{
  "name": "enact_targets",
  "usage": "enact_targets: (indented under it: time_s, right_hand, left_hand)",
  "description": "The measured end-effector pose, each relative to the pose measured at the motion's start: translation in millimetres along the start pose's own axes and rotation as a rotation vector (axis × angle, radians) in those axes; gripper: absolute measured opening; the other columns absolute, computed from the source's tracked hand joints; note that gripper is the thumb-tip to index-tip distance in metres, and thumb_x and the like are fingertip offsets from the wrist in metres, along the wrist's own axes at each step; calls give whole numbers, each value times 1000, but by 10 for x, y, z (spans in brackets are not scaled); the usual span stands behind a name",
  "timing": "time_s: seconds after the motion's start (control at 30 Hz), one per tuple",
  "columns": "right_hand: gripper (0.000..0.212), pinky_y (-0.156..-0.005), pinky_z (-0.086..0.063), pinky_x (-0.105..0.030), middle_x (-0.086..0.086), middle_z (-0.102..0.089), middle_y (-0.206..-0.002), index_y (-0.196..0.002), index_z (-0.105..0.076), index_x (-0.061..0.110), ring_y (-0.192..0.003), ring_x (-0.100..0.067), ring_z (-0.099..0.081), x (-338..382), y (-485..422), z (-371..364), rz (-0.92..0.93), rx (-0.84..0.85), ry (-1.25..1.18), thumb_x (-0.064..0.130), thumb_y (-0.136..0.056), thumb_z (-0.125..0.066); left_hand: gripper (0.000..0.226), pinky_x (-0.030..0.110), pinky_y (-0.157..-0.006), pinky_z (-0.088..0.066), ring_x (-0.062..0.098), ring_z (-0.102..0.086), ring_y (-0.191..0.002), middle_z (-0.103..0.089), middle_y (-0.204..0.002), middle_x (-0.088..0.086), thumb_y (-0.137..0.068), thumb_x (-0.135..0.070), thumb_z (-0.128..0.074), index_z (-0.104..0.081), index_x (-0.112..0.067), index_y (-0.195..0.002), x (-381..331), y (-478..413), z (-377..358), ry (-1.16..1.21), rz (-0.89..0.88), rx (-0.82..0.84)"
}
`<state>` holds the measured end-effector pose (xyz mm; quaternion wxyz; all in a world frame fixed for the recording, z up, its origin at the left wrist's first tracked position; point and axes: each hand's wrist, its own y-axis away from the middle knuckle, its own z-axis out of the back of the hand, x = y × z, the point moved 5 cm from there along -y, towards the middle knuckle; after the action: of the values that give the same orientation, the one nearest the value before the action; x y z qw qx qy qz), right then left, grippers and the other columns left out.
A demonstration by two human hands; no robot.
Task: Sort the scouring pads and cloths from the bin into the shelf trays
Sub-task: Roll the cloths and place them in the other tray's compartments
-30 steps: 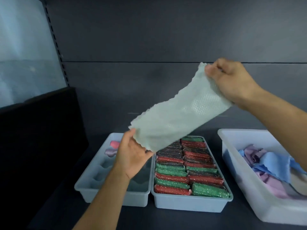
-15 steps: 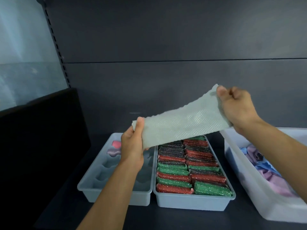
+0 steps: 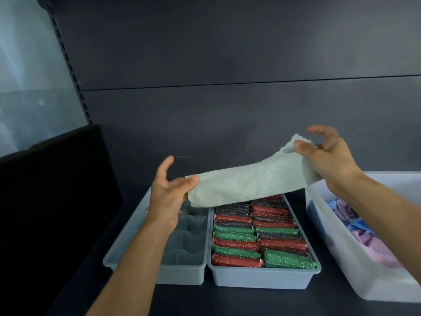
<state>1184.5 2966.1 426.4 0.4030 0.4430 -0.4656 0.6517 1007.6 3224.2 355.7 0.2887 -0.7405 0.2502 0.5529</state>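
Observation:
A pale green textured cloth (image 3: 248, 181) is stretched in the air above the trays. My left hand (image 3: 167, 195) pinches its lower left corner between thumb and fingers. My right hand (image 3: 328, 156) holds its upper right end with the thumb on top and the other fingers spread. Below, a grey tray (image 3: 262, 279) is packed with red, green and black scouring pads (image 3: 257, 242). To its left stands a grey compartment tray (image 3: 182, 273), mostly hidden by my left arm. At the right, a white bin (image 3: 341, 254) holds pink and blue cloths (image 3: 362, 229).
The trays and bin sit on a dark shelf (image 3: 227, 302) with a grey back panel (image 3: 227, 110). A black panel (image 3: 52, 201) rises at the left, beside the compartment tray.
Both hands have lowered the cloth and brought it more level above the trays. The fingers of both hands have spread apart, loosening the grip to a pinch.

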Motion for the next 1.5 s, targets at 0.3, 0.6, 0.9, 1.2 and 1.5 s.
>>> enact_targets:
  time_s: [0.3,0.6,0.9,1.2,1.5]
  right_hand:
    - [29,-82,-54,-28,-4,-72,-101,-110,-68,15,-92,-17,-66,74,55,-50,-33,474,-87,4,-84,-63]
    - [13,-81,-56,-36,-6,-71,-95,-96,-70,23,-83,-26,-66,211,168,-49,276,184,468,13,-89,-66]
    - [8,-80,-47,-29,-7,-63,-89,-89,-62,8,-83,-18,-57,181,100,-71,106,307,9,13,-94,-58]
    - [25,-36,-30,-19,0,-48,-54,-92,-69,17,-37,-11,-39,24,77,-74,-155,334,-426,3,-95,-48]
    - [35,-87,-55,-33,-17,-70,-113,-111,-53,0,-105,-28,-68,-39,263,-200,-203,485,-552,-19,-87,-37]
  left_hand:
    - [33,22,-55,-53,17,-70,-82,-76,-97,1,-85,-3,-70,-71,-19,-113,-291,-105,112,-212,-24,194]
    - [30,27,-61,-58,29,-70,-89,-71,-102,9,-93,-19,-64,-68,-49,-88,-496,-183,217,-656,-269,140]
    - [18,38,-74,-51,23,-62,-90,-66,-98,2,-93,-38,-56,-67,-24,-90,-433,-140,139,-281,-112,100]
    - [16,22,-40,-35,9,-43,-45,-53,-62,-3,-95,-13,-58,-64,-22,-107,-330,-135,94,108,23,140]
    - [34,22,-74,-57,23,-70,-105,-73,-99,10,-89,18,-41,-63,0,-107,-140,7,110,358,158,231]
